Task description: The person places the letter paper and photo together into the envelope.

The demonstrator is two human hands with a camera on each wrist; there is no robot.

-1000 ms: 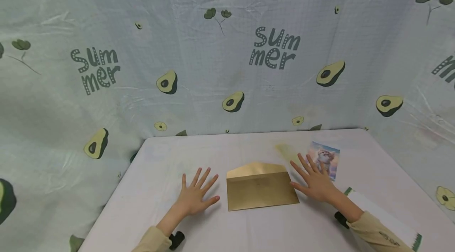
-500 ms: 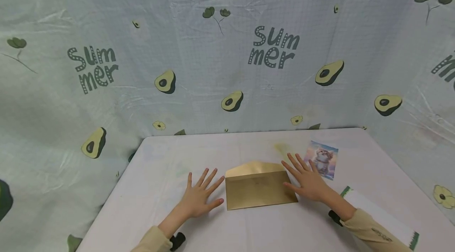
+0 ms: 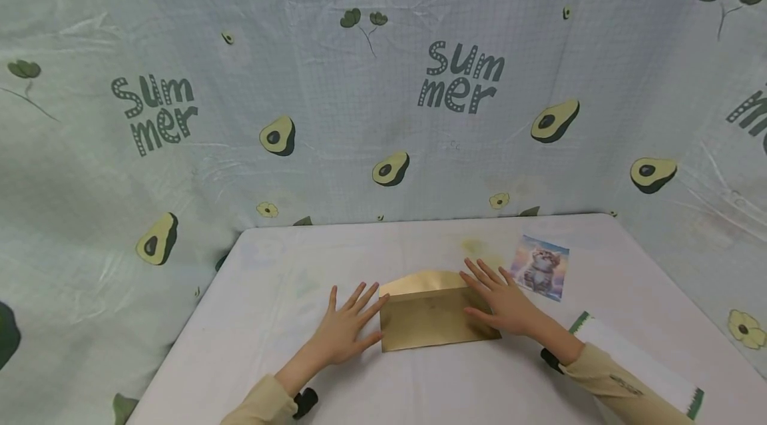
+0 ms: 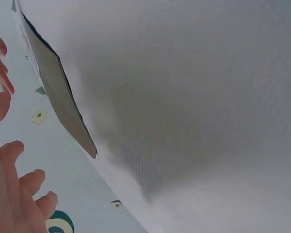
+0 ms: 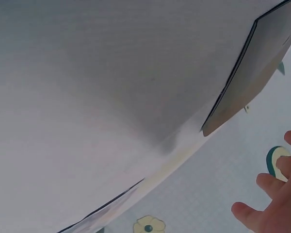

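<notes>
A gold envelope (image 3: 434,322) lies on the table in the head view, its flap opened out toward the far side. My left hand (image 3: 344,335) is at its left edge, fingers spread and straight. Over the envelope's right end is my right hand (image 3: 506,305), its fingers also spread, covering the right part of the flap. In the left wrist view the left hand (image 4: 12,189) appears raised above the table, apart from the envelope (image 4: 60,97). The right wrist view likewise shows the right hand (image 5: 281,199) off the surface, near the envelope (image 5: 252,73). Neither hand holds anything.
A card with a kitten picture (image 3: 541,268) lies behind the right hand. A white strip with green ends (image 3: 638,362) lies at the right, partly under the right sleeve. A cloth printed with avocados (image 3: 359,98) hangs behind the white table (image 3: 287,265).
Both hands have moved inward toward the envelope, the left rightward and the right leftward. The kitten card, partly covered before, now shows nearly whole. The envelope has stayed in place.
</notes>
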